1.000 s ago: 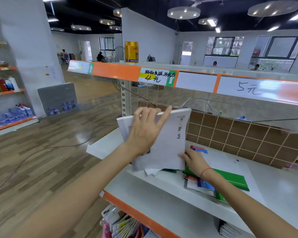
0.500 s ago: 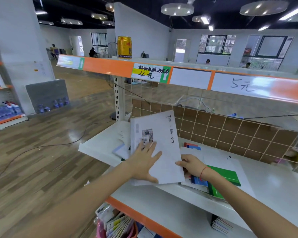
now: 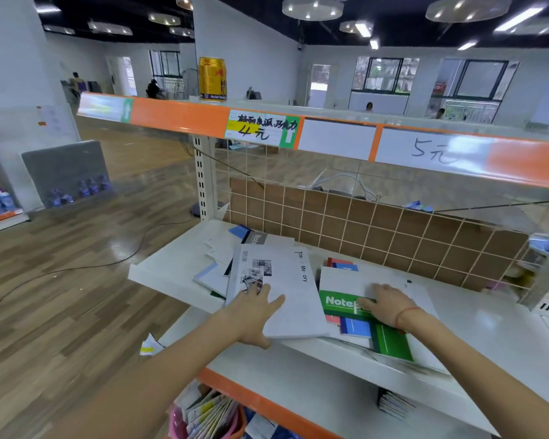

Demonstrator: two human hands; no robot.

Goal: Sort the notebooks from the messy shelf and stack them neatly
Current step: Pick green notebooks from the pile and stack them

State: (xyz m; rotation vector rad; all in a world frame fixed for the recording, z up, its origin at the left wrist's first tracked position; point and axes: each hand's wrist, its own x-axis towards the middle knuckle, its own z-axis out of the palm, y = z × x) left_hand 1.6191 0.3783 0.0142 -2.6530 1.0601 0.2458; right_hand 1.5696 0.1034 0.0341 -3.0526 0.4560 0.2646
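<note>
White notebook [image 3: 279, 289], lettered "Me ory", now lies flat on the shelf [image 3: 171, 267], lowered since earlier; left hand [image 3: 254, 312] presses it, fingers straight. Right hand [image 3: 387, 304] rests flat on green "Note" book [image 3: 339, 304]. Tags read "4元", "5元".

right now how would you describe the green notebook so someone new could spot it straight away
Start at the white middle shelf in front of the brown wire-grid back panel. On its right half lies a loose pile under the right hand. The green notebook is the one with white "Note" lettering on a bright green band, beside the large pale grey notebook that the left hand presses.
</note>
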